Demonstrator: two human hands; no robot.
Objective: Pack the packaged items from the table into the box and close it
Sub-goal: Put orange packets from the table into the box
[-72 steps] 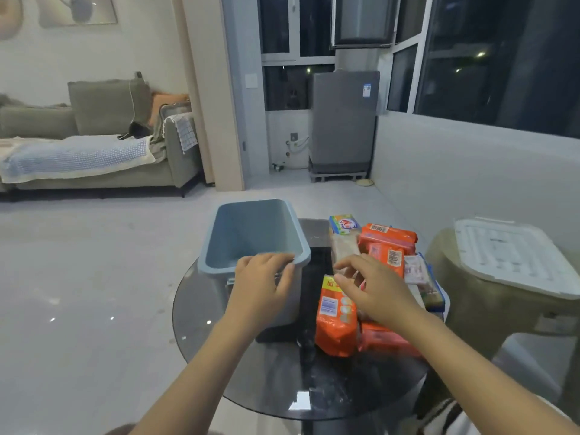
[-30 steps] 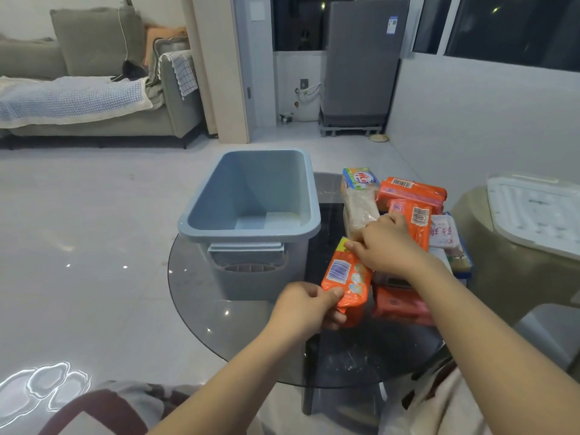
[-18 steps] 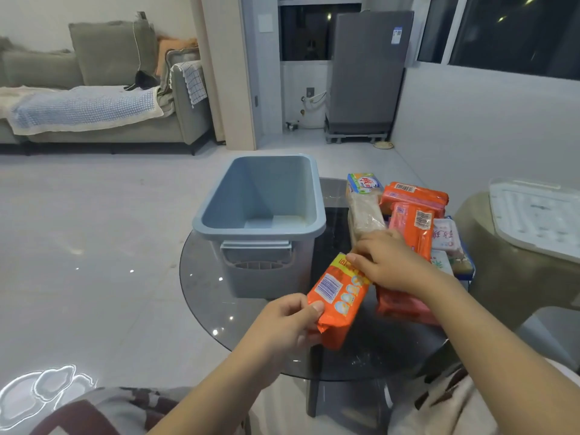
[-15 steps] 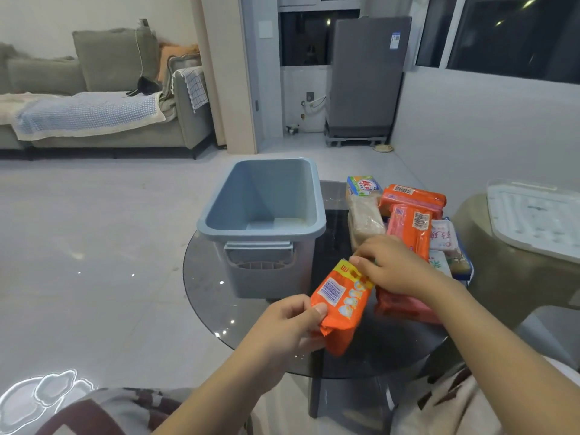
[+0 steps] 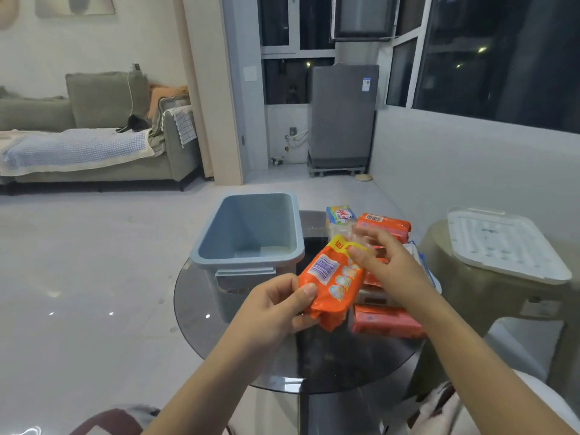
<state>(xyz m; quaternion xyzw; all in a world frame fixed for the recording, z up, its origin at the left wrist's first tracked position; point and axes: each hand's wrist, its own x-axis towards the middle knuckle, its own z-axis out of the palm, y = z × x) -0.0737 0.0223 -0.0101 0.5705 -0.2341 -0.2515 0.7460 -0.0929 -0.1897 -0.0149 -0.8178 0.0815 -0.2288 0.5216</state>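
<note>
Holding one orange packet [image 5: 332,281] between both hands, I have it lifted off the glass table [image 5: 201,296], just in front of the near right corner of the blue box [image 5: 251,233]. My left hand [image 5: 273,309] grips its lower end, thumb pressed on the printed face and fingers curled underneath. My right hand [image 5: 386,265] pinches the upper end at the yellow band, thumb and forefinger closed on it while the other fingers spread loosely above.

The packet's long axis runs on a diagonal, from low and near at my left hand to high and farther away at my right. Its barcode side faces up toward me, and the yellow-banded end points toward the box rim.

The box stands upright and open on the table, its long axis running away from me, handle side nearest. I see nothing inside it.

Right of the box the remaining packages lie in a cluster on the table. I count one blue-and-yellow packet [image 5: 340,215] at the far end, one orange packet with a barcode [image 5: 386,226] beside it, and one reddish packet [image 5: 386,321] nearest me. Others sit behind my right hand, and I cannot tell how many.

One white lid [image 5: 505,246] rests on a beige stool [image 5: 470,296] to the right, well apart from the box.
</note>
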